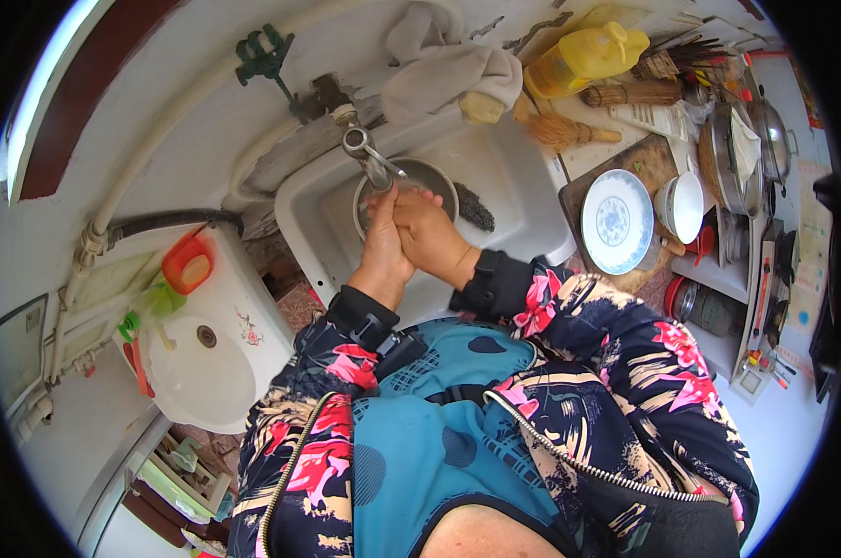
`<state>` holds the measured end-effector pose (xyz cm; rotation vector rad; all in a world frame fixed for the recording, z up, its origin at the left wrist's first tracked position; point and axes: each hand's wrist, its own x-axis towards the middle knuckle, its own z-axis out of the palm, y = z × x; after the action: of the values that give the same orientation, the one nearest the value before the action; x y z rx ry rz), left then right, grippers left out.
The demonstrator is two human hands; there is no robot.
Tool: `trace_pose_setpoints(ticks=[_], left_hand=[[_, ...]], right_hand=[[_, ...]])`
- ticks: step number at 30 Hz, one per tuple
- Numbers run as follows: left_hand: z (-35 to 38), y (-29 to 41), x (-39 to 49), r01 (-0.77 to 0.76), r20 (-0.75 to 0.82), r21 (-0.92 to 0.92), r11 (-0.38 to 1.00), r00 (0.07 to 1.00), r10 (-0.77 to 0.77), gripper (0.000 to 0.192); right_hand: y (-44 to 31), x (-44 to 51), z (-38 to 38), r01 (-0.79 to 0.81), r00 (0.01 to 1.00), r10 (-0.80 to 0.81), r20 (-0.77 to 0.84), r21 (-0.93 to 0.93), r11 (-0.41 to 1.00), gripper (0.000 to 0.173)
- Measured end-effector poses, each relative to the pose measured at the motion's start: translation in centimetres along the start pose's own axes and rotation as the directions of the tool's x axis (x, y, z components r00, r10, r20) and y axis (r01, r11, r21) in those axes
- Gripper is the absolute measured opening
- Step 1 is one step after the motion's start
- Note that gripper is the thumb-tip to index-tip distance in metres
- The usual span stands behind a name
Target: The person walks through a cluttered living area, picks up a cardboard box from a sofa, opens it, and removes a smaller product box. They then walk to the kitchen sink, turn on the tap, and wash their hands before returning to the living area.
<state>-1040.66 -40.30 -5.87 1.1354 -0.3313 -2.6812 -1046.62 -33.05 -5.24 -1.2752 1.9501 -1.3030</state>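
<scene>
My left hand (384, 245) and my right hand (431, 227) are pressed together just below the spout of a metal faucet (364, 143). The right hand folds over the left; whether anything lies between the palms is hidden. Beneath them, a round basin (454, 185) stands inside a white sink (532, 178), partly covered by my hands. A dark, rough-textured scrubber (475, 208) lies on the sink floor, to the right of the basin. Black cuffs end both floral sleeves at my wrists.
Right of the sink, a white-and-blue plate (617, 222) and a bowl (680, 207) rest at a wooden cutting board (581, 195). A yellow jug (587, 59) and straw brush (567, 131) are behind. At left is a washbasin (200, 390) with a red container (187, 259).
</scene>
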Motion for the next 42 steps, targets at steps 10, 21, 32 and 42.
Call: trace_pose_setpoints(ticks=[10,21,32,42], left_hand=[[-1.0,0.8,1.3,-0.030,0.196,-0.076,0.997,0.980,0.045,0.032],[-2.0,-2.2,1.0,-0.252,0.126,0.243,0.937,0.966,0.227,0.025],[-2.9,0.6,2.0,-0.611,0.466,0.762,0.217,0.749,0.471,0.046],[0.7,0.6,-0.6,-0.180,0.237,-0.188,0.965,0.946,0.223,0.071]], right_hand=[[-2.2,2.6,0.5,-0.191,0.708,0.673,0.214,0.976,-0.109,0.024],[-0.5,2.8,1.6,-0.356,0.681,0.721,0.129,0.919,0.171,0.026],[-1.9,0.3,2.8,-0.558,0.417,0.854,0.310,0.830,-0.029,0.058],[-1.5,0.2,2.4,-0.453,0.638,0.760,0.127,0.860,0.237,0.064]])
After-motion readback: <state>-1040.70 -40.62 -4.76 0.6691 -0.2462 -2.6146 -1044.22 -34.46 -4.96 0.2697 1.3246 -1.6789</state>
